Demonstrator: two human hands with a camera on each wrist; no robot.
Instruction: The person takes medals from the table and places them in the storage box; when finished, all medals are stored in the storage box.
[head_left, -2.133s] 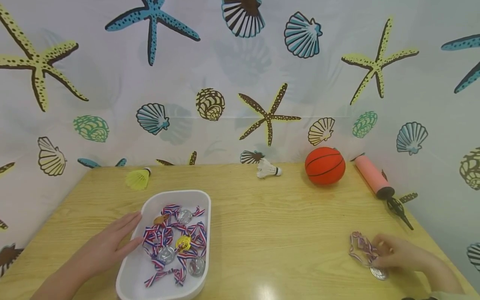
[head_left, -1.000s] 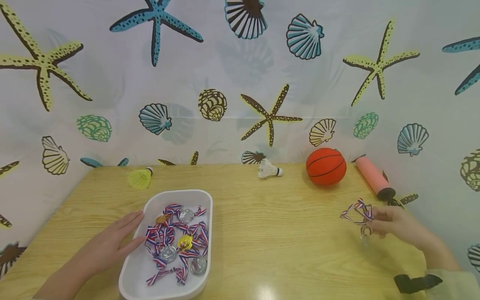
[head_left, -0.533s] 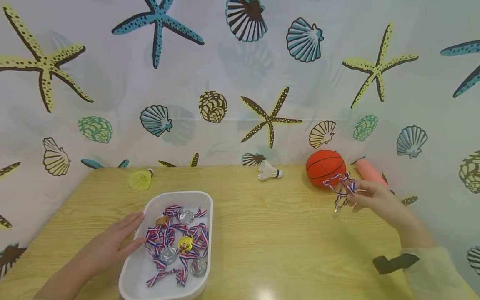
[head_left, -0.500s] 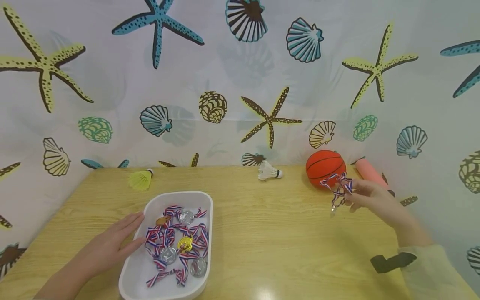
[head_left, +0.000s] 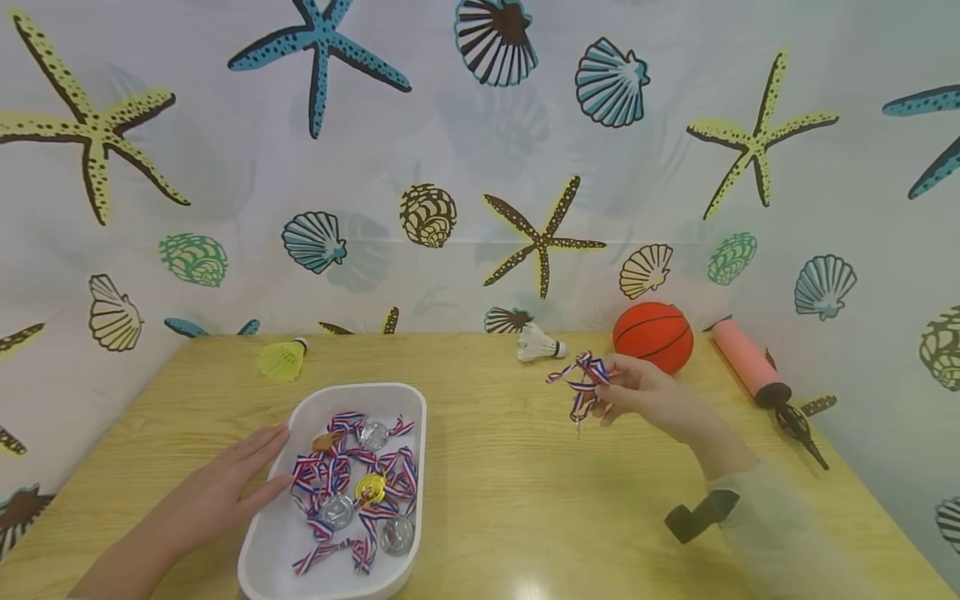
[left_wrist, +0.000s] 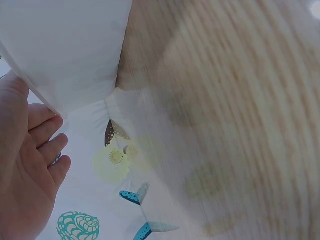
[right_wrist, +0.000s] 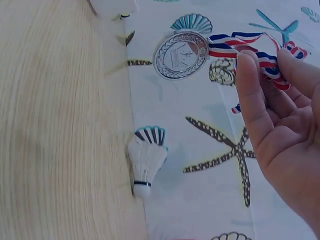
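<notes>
My right hand [head_left: 637, 396] pinches the striped ribbon [right_wrist: 267, 60] of a medal above the table, to the right of the white tray. The silver medal disc [right_wrist: 181, 55] hangs from it, seen nearly edge-on in the head view and flat in the right wrist view. My left hand [head_left: 206, 492] rests against the left rim of the white tray [head_left: 420, 467], fingers extended; in the left wrist view, fingertips [left_wrist: 57, 122] touch the rim. Inside the tray lie several medals with red, white and blue ribbons, among them a gold medal [head_left: 371, 488] and a silver medal [head_left: 337, 512].
At the back of the table stand a yellow shuttlecock [head_left: 283, 360], a white shuttlecock [head_left: 536, 343] and a red ball [head_left: 654, 333] partly behind my right hand. A pink hand pump [head_left: 750, 364] lies by the right edge. A patterned curtain [head_left: 450, 292] closes off the back.
My right hand has lifted the medal from the table's right side and carried it leftward, past the ball. The pump shows fully again. My left hand and the tray have stayed put.
</notes>
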